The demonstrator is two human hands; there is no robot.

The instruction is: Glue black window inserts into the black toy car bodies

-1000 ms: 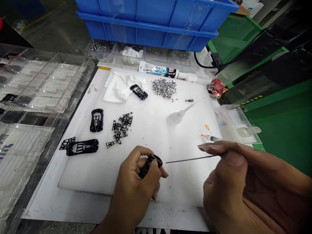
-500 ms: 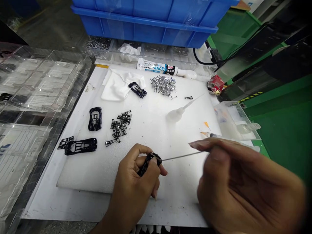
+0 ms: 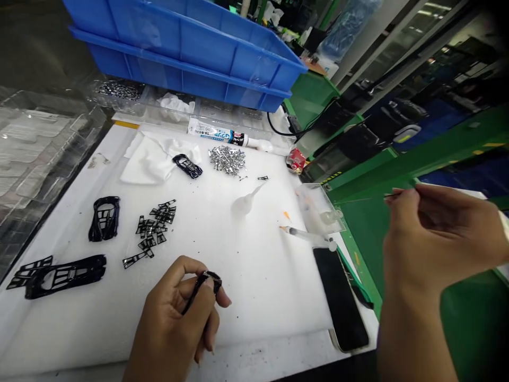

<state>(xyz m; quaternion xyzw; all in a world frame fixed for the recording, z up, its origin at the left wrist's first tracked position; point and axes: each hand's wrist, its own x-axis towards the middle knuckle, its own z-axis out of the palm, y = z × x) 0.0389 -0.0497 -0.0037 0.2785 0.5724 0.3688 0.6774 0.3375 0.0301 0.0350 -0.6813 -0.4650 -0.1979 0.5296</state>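
My left hand (image 3: 175,318) is closed around a small black toy car body (image 3: 213,276), mostly covered by the fingers and thumb. Raised at the right, over the green surface, my right hand (image 3: 425,239) pinches a thin metal rod (image 3: 360,200) that points left and shows only faintly. Left of my left hand are a pile of small black window-frame parts (image 3: 153,228) and two glossy black car bodies, one upright (image 3: 104,218) and one lying crosswise (image 3: 67,276) against loose frame parts (image 3: 29,271). Another car body (image 3: 187,165) rests on a white cloth (image 3: 145,159).
On the white foam sheet (image 3: 222,254) are a heap of shiny metal parts (image 3: 227,160), a needle-tipped bottle (image 3: 242,204) and a syringe (image 3: 308,235). A phone (image 3: 342,300) lies at the right. Behind are a glue tube (image 3: 217,132) and blue bins (image 3: 178,53).
My right hand has moved right and up, taking the rod away from the car body in my left hand. The view has swung to the right, bringing the phone into sight.
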